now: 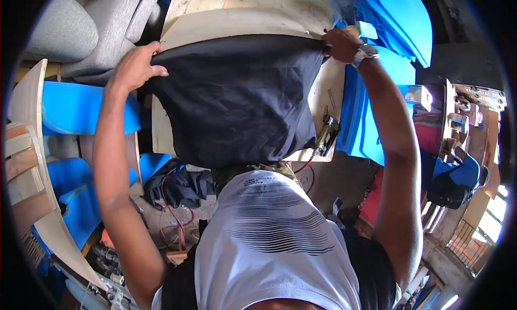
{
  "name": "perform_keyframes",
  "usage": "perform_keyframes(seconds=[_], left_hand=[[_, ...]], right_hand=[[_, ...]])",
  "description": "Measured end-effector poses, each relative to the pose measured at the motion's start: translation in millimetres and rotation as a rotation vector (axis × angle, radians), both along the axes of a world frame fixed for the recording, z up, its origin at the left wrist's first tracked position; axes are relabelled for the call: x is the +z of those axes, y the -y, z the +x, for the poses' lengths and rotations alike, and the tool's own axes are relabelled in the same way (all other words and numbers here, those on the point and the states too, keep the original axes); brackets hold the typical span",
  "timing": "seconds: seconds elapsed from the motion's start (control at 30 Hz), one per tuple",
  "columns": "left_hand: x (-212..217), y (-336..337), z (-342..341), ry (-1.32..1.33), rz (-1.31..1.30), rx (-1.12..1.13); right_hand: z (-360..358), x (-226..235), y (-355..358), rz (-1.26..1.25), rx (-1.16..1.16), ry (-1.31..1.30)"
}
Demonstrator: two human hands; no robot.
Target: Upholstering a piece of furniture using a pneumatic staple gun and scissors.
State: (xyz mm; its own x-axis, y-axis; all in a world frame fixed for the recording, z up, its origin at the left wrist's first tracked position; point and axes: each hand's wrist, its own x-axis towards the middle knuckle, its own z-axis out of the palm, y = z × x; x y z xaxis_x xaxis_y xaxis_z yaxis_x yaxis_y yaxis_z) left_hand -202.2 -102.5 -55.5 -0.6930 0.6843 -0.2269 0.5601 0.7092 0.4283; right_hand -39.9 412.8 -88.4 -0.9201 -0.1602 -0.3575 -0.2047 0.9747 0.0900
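A piece of black cloth (242,100) is stretched between my two hands over a pale wooden board (253,19) and hangs down toward my waist. At its far left corner my left hand (133,67) holds the edge, with the thumb on the near side. My right hand (342,45), with a watch at the wrist, is closed on the far right corner. Close to the cloth's lower right lies a green air tool (326,133), which looks like a staple gun, with a red hose. Part of the board is hidden under the cloth.
Blue foam sheets (371,105) stand on the right, and more blue foam (86,108) sits in curved wooden frames (40,175) on the left. Grey upholstered seats (107,27) are at the far left. Black fabric (175,186) and red hose (180,229) lie on the floor.
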Motion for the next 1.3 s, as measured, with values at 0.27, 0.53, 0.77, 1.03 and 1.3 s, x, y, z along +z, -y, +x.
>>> perform_keyframes(seconds=[0.27, 0.53, 0.77, 1.03, 1.3], left_hand=[[-20.1, 27.0, -39.9, -0.076, 0.010, 0.031], [-96.3, -0.2, -30.0, -0.200, 0.397, 0.769], [-89.5, -30.0, -58.2, -0.353, 0.190, 0.685], [-73.7, -33.6, -87.5, -0.222, -0.135, 0.199], [-80.1, -42.3, -122.2, -0.012, 0.039, 0.086]], right_hand=[[-35.0, -23.9, -36.2, -0.484, -0.340, -0.079], [-45.1, -122.1, -30.4, -0.286, -0.171, -0.584], [-62.0, -140.7, -34.3, -0.316, -0.269, -0.466], [-73.0, -163.9, -69.0, -0.069, 0.002, -0.410], [-64.3, -141.5, -54.8, -0.243, -0.091, -0.351]])
